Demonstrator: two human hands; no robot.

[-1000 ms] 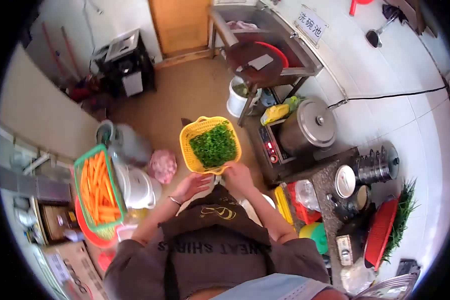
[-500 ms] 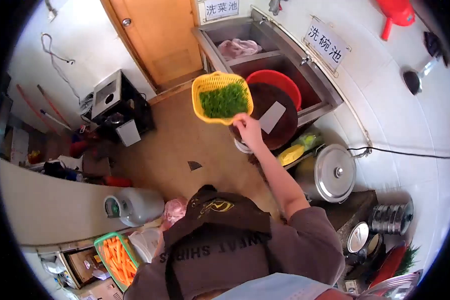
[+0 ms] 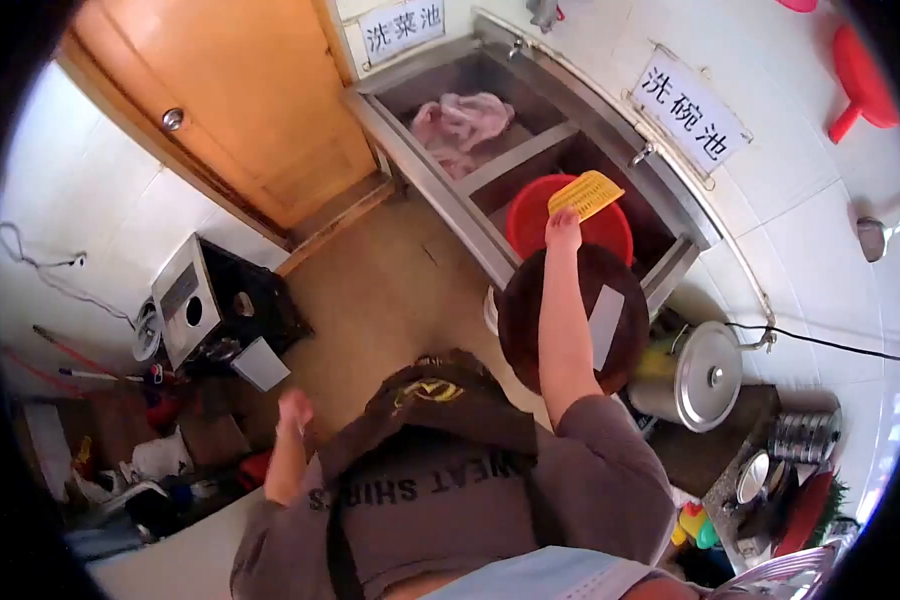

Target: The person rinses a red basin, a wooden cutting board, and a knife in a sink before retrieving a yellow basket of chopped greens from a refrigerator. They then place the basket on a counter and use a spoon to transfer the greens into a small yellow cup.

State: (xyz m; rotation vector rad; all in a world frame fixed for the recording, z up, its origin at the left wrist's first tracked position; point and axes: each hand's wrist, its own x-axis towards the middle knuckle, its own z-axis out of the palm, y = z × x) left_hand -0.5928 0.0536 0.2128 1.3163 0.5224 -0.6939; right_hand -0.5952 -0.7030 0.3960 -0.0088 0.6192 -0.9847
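My right hand (image 3: 564,226) is closed on the near edge of a yellow plastic basket (image 3: 594,196). The basket is tipped on its side above a red basin (image 3: 530,220) that stands in the nearer sink compartment. Its inside is turned away, and the chopped greens cannot be seen. Under my right forearm lies a round dark board (image 3: 528,325) with a cleaver (image 3: 606,325) flat on it. Out to the left, my left hand (image 3: 294,410) hangs over the floor, touching nothing that I can see; its fingers are too blurred to make out.
Pink, crumpled stuff (image 3: 460,125) lies in the far compartment of the steel sink (image 3: 450,215). A lidded steel pot (image 3: 705,375) stands right of the board. At the left is a black and silver appliance (image 3: 230,300) on the floor; a wooden door (image 3: 220,100) lies ahead.
The yellow basket has gone from level, with chopped greens in it, to tipped over the red basin. My view has moved closer to the sink, and my left hand has come into sight.
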